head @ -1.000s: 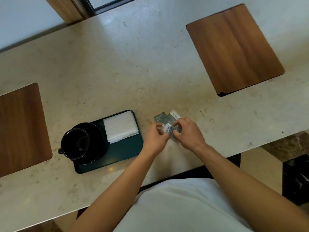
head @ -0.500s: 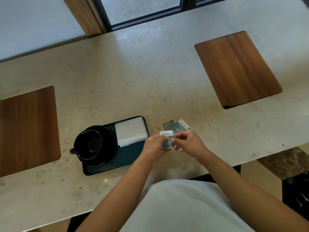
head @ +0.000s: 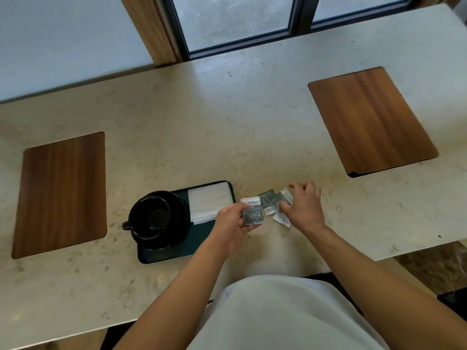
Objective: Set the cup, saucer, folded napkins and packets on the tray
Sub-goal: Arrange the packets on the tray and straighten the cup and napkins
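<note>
A dark green tray (head: pixel 202 242) lies on the counter near its front edge. On its left part a black cup (head: pixel 149 218) stands on a black saucer (head: pixel 180 223). White folded napkins (head: pixel 209 202) lie on the tray's far right part. My left hand (head: pixel 233 224) holds a grey and white packet (head: pixel 252 213) just right of the tray. Several more packets (head: pixel 271 202) lie on the counter, and my right hand (head: pixel 304 207) rests on them with fingers spread, its thumb on one packet.
The pale stone counter (head: pixel 227 122) has two wooden insets, one at the left (head: pixel 60 193) and one at the far right (head: pixel 371 120). A window with dark frames (head: pixel 242 24) stands behind the counter. The counter's front edge runs just below the tray.
My hands have come apart: the left one keeps a packet by the tray, the right one has gone back onto the loose packets. The camera has tilted up.
</note>
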Demonstrator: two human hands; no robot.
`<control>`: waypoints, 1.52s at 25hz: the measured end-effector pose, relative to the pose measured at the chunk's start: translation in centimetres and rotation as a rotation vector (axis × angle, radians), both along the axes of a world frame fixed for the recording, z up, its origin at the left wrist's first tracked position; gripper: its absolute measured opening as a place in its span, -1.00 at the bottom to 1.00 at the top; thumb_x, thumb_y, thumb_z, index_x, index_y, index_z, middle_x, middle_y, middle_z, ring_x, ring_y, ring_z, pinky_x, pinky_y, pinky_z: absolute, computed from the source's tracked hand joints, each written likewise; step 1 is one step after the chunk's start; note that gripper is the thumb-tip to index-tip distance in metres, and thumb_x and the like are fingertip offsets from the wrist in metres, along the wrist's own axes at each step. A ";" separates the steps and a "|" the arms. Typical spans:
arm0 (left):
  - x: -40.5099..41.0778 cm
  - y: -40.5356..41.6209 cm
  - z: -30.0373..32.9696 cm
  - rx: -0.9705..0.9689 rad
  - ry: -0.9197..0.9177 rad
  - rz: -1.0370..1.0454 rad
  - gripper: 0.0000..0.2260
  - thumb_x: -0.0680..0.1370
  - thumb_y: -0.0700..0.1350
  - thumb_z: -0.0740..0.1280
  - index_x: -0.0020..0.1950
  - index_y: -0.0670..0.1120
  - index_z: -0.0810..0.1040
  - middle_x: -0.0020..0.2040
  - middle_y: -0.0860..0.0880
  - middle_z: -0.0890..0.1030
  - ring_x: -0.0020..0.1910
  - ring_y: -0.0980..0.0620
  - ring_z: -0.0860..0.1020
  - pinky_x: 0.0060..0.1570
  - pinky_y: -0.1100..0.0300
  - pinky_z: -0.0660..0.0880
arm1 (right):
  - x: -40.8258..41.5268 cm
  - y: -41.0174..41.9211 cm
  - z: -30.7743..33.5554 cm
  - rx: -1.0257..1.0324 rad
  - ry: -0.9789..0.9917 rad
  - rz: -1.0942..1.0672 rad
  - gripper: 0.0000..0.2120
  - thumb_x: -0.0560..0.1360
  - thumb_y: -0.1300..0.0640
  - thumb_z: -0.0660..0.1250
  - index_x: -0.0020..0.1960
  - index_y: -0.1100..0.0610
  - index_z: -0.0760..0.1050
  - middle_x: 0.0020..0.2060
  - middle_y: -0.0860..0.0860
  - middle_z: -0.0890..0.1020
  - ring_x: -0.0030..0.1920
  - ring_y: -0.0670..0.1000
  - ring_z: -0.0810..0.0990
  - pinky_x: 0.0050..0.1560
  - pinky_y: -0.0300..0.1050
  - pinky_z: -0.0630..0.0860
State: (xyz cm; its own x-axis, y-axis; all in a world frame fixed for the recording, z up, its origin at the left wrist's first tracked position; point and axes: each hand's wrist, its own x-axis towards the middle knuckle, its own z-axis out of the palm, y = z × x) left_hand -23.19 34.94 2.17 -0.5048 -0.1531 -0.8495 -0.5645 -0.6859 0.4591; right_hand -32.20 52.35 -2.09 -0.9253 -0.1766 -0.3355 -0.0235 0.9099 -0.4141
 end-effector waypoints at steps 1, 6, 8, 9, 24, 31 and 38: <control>-0.1 0.0 0.0 -0.004 0.002 -0.003 -0.90 0.62 -0.26 0.29 0.10 -0.24 0.55 -0.05 -0.26 0.73 0.00 -0.25 0.71 -0.10 -0.03 0.70 | 0.2 -0.1 -0.2 0.045 -0.008 0.019 -0.43 0.49 -0.06 0.46 0.41 0.11 0.41 0.26 0.15 0.42 0.27 0.15 0.33 0.28 -0.01 0.40; -0.2 0.0 -0.1 -0.009 0.000 -0.008 -0.89 0.62 -0.26 0.29 0.11 -0.24 0.53 0.07 -0.33 0.69 0.06 -0.29 0.69 -0.03 -0.08 0.68 | 0.7 -0.6 -0.5 0.080 0.005 -0.002 -0.46 0.46 -0.08 0.49 0.36 0.06 0.43 0.24 0.11 0.44 0.25 0.13 0.34 0.27 -0.03 0.39; -0.3 0.1 -0.1 -0.021 -0.019 -0.015 -0.85 0.61 -0.25 0.29 0.17 -0.25 0.51 0.11 -0.33 0.66 0.07 -0.29 0.69 -0.03 -0.08 0.68 | 0.6 -0.6 -0.3 0.037 0.013 -0.008 -0.55 0.47 -0.01 0.49 0.29 0.06 0.46 0.20 0.09 0.48 0.22 0.12 0.37 0.23 -0.01 0.42; -0.3 0.1 -0.2 -0.031 -0.030 -0.019 -0.83 0.61 -0.25 0.30 0.20 -0.24 0.50 0.12 -0.33 0.65 0.08 -0.29 0.68 -0.03 -0.08 0.68 | 0.6 -0.5 -0.3 -0.008 0.018 -0.008 -0.63 0.49 0.04 0.47 0.25 0.07 0.49 0.17 0.07 0.52 0.20 0.12 0.41 0.21 0.01 0.45; -0.1 0.0 -0.8 -0.111 -0.067 -0.080 -0.89 0.64 -0.26 0.24 -0.02 -0.11 0.53 0.02 -0.23 0.64 0.04 -0.22 0.67 -0.07 -0.03 0.69 | 1.4 -2.0 3.7 -0.632 -0.269 -0.124 -0.96 0.58 0.01 0.42 -0.01 -0.07 0.65 -0.19 -0.10 0.70 -0.29 -0.18 0.61 -0.27 -0.25 0.55; -0.2 -0.1 -0.6 -0.113 -0.049 -0.096 -0.84 0.64 -0.33 0.18 0.05 -0.17 0.53 0.04 -0.25 0.63 0.05 -0.25 0.66 -0.05 -0.05 0.68 | 0.4 -1.4 4.1 -0.731 -0.318 -0.240 -0.93 0.57 0.10 0.42 -0.03 -0.04 0.67 -0.19 -0.05 0.71 -0.34 -0.21 0.61 -0.29 -0.24 0.52; -0.1 -0.2 -0.5 -0.114 0.020 -0.200 -0.79 0.63 -0.30 0.22 0.20 -0.17 0.58 0.08 -0.21 0.67 0.03 -0.17 0.69 -0.09 0.02 0.69 | 1.4 -2.3 3.7 -0.726 -0.399 -0.103 -0.89 0.58 0.12 0.41 0.05 0.04 0.69 -0.13 -0.03 0.72 -0.21 -0.12 0.66 -0.25 -0.25 0.57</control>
State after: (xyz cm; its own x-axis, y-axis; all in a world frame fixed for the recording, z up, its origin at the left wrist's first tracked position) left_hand -23.32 34.71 1.67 -0.5511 -0.1423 -0.8222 -0.6743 -0.5044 0.5393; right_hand -30.77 50.01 1.61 -0.7845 -0.3963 -0.4769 0.3180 0.4031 -0.8581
